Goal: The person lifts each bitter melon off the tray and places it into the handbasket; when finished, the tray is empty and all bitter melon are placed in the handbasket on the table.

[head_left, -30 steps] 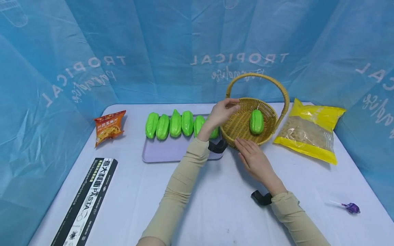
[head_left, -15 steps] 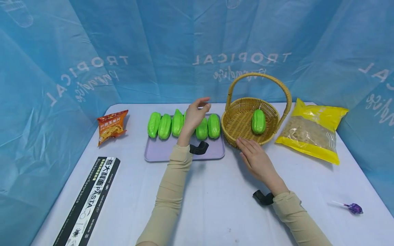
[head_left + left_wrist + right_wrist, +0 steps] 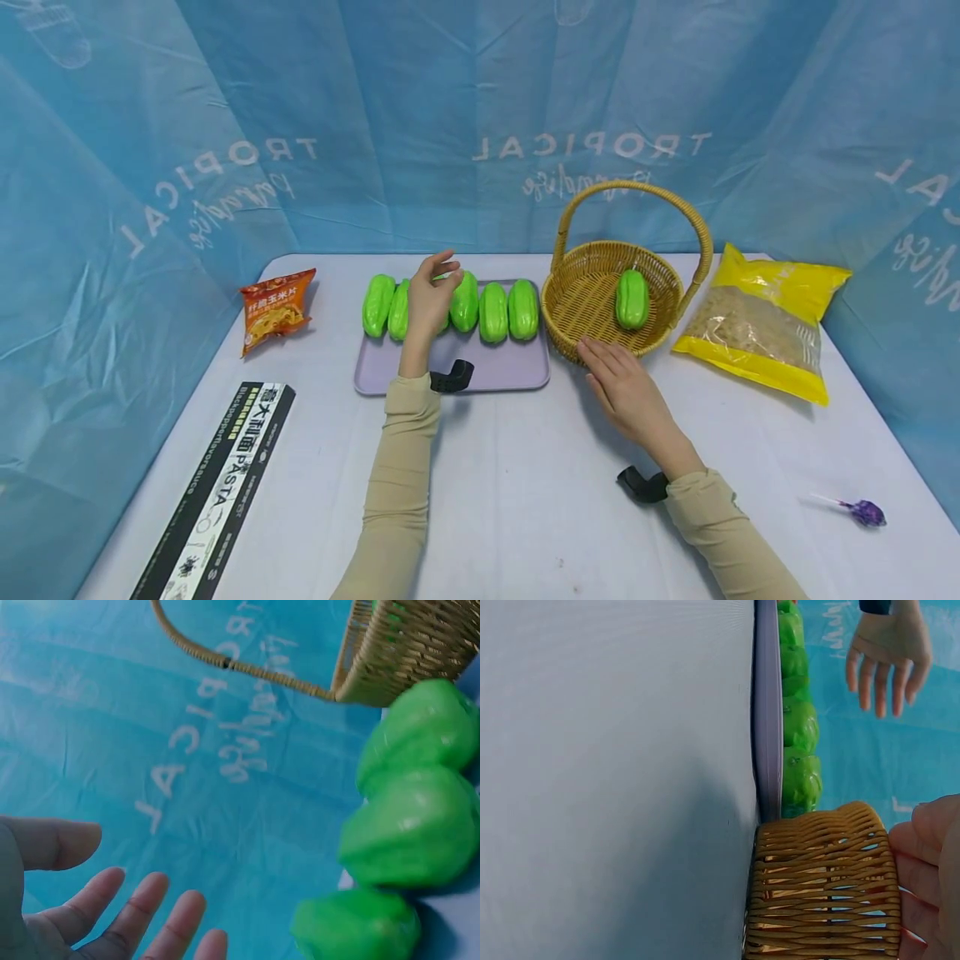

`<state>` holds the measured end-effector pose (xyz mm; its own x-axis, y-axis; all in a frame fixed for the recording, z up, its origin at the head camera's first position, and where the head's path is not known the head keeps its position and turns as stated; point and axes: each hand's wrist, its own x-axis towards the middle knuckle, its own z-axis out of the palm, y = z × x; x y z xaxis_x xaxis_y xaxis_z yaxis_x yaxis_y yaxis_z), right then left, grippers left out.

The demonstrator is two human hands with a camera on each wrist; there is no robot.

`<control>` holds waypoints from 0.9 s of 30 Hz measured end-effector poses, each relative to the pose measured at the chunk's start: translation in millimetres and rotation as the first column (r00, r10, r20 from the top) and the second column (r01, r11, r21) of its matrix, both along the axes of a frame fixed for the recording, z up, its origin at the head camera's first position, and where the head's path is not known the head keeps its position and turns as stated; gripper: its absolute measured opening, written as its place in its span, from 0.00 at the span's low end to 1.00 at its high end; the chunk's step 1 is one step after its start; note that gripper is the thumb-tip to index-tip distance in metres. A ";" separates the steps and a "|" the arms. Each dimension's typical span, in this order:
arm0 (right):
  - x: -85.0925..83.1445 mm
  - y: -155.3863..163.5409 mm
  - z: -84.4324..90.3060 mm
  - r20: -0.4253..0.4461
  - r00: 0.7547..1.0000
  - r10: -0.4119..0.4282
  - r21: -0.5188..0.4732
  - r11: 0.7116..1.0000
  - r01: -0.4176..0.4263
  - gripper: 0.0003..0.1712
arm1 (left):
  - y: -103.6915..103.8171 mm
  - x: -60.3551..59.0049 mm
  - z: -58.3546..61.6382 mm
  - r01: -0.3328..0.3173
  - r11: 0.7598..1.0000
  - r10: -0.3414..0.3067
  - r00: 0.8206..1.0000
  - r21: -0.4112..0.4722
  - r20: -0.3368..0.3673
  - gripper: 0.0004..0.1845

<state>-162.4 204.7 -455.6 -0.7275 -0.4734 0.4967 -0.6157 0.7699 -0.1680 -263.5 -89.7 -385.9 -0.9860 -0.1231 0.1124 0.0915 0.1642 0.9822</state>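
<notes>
My left hand point(image 3: 431, 300) hovers with loose fingers above the row of glossy green, ridged, cucumber-like vegetables point(image 3: 493, 313) on a lilac tray point(image 3: 487, 377), hiding part of the row in the head view. The left wrist view shows nothing in that hand point(image 3: 112, 907), with several of the green vegetables point(image 3: 412, 825) beside it. My right hand point(image 3: 622, 392) rests its straight fingers on the near rim of a wicker basket point(image 3: 577, 304), which has a tall arched handle. One green vegetable point(image 3: 632, 300) lies inside the basket. The right wrist view has the fingers point(image 3: 915, 877) against the basket's woven edge point(image 3: 825, 892).
Right of the basket lies a yellow, clear-windowed bag point(image 3: 757, 321). A purple-wrapped lollipop point(image 3: 866, 512) is at the right front. At left are an orange snack packet point(image 3: 276, 311) and a long black-and-white pasta box point(image 3: 217, 492). A blue printed curtain point(image 3: 420, 125) encloses the table.
My left hand has moved left, away from the basket and over the vegetables on the tray. The right hand stays at the basket rim.
</notes>
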 end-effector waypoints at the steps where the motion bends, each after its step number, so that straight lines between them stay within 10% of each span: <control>1: 0.1 0.1 0.1 -0.001 1.000 0.001 -0.001 1.000 -0.001 0.28 | -3.2 0.2 -1.9 -0.017 1.000 0.017 1.000 0.017 0.003 0.22; 10: -0.5 0.4 -0.7 -0.025 1.000 0.015 -0.011 1.000 -0.015 0.27 | -29.5 2.3 -16.3 -0.190 0.980 0.193 0.980 0.058 -0.054 0.20; 27: -1.0 0.0 -2.2 -0.003 1.000 0.006 -0.014 1.000 -0.006 0.28 | -84.0 -6.5 -48.9 -0.464 0.884 0.454 0.880 -0.050 -0.140 0.21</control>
